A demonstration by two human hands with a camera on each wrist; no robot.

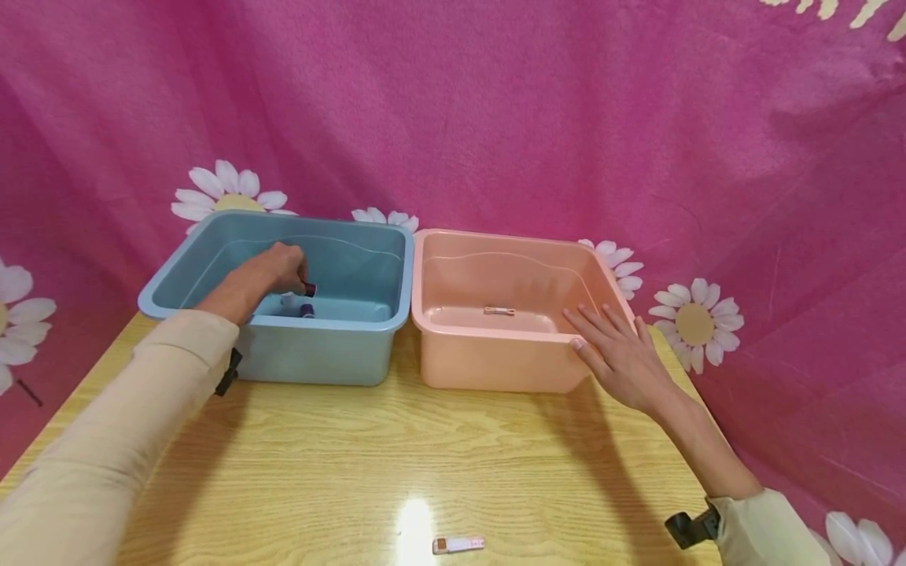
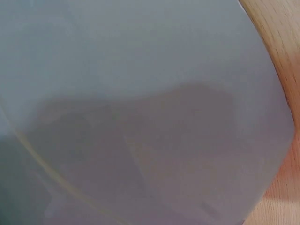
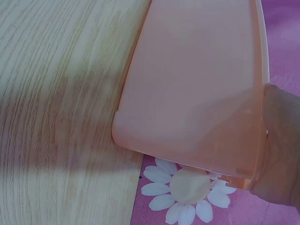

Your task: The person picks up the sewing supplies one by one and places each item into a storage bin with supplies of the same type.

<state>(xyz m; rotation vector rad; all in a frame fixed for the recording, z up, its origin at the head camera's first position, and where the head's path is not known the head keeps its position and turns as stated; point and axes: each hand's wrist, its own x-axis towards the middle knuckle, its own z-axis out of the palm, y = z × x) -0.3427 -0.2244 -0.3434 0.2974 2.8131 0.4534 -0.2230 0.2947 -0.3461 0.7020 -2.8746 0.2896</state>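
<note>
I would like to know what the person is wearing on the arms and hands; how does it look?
The left sleeve and the right sleeve are plain beige, with no visible print. Near the cuffs sit a small black left device and a small black right device. The left hand and right hand wear no gloves.

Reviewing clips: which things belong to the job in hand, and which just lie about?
Likely the job:
dark object in left hand
blue tub
pink tub, right hand on rim

Apparently lying about:
probable cord bundle
small brown-tipped item
</note>
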